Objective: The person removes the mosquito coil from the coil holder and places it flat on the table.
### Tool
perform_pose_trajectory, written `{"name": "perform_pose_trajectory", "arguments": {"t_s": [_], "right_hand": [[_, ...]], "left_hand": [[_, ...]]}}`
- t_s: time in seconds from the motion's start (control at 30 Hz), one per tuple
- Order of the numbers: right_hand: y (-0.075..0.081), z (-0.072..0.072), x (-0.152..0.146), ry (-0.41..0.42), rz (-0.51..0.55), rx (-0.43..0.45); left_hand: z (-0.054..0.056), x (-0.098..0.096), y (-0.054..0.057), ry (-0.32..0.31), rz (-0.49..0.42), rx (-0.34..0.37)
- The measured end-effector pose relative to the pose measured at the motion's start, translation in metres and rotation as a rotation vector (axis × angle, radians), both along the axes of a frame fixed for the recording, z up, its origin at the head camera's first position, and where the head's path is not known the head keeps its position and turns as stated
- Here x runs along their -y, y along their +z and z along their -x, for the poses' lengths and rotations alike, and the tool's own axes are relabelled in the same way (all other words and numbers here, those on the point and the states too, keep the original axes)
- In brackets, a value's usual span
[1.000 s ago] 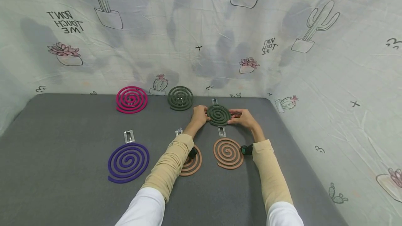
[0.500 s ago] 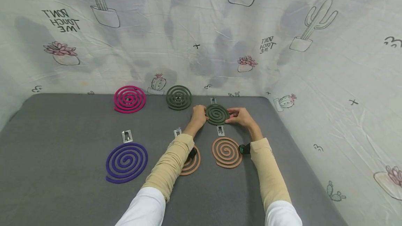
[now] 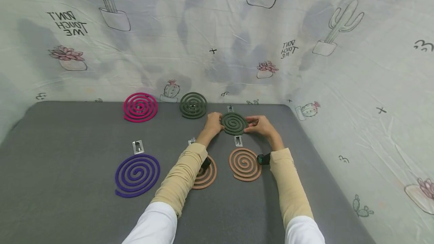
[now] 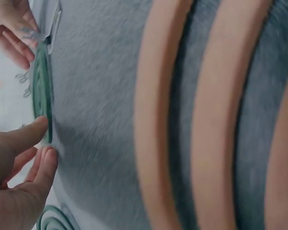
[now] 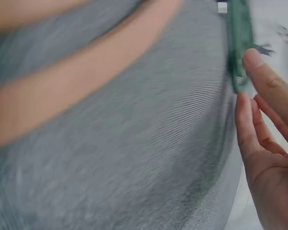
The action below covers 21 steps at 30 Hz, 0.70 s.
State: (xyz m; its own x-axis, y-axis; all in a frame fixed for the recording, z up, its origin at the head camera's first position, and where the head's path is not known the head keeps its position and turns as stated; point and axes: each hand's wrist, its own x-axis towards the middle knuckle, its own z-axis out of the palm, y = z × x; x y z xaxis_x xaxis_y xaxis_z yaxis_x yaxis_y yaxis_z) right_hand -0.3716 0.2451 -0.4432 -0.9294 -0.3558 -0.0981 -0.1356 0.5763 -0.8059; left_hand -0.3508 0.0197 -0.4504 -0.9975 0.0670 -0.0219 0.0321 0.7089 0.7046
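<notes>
A dark green mosquito coil [image 3: 234, 123], its turns packed tightly, is held between both hands near the back of the table. My left hand [image 3: 213, 122] pinches its left edge with thumb and fingertips. At the opposite edge, the right hand [image 3: 260, 125] has its thumb on one face and fingertips at the rim. The left wrist view shows the coil [image 4: 42, 91] edge-on, close over the grey surface. Small metal coil stands lie just behind it [image 3: 230, 108] and just in front of it [image 3: 238, 141].
A pink coil [image 3: 140, 107] and a looser green coil [image 3: 193, 105] lie along the back edge. Nearer are a purple coil [image 3: 137, 176], an orange coil [image 3: 245, 165] and another orange coil [image 3: 210, 176] partly under the left forearm. A metal stand [image 3: 138, 147] lies behind the purple coil.
The head view has shifted slightly. Both hands keep hold of the green coil at nearly the same spot, and the other coils lie where they were.
</notes>
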Motion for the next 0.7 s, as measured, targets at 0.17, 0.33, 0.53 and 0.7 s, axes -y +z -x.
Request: {"name": "perform_pose_trajectory", "arguments": {"t_s": [0.17,0.33,0.53,0.7], "right_hand": [[0.015,-0.012,-0.005,-0.061,0.215,-0.011],[0.023,-0.017,0.0,-0.081,0.367,-0.049],[0.011,-0.009,0.021,-0.013,0.424,-0.062],[0.008,-0.004,0.046,0.044,0.472,-0.065]], "left_hand": [[-0.005,0.022,0.011,0.017,-0.224,-0.073],[-0.006,0.051,0.019,0.025,-0.428,-0.169],[-0.007,0.083,0.014,0.07,-0.539,-0.267],[-0.01,0.103,0.007,0.129,-0.589,-0.306]]}}
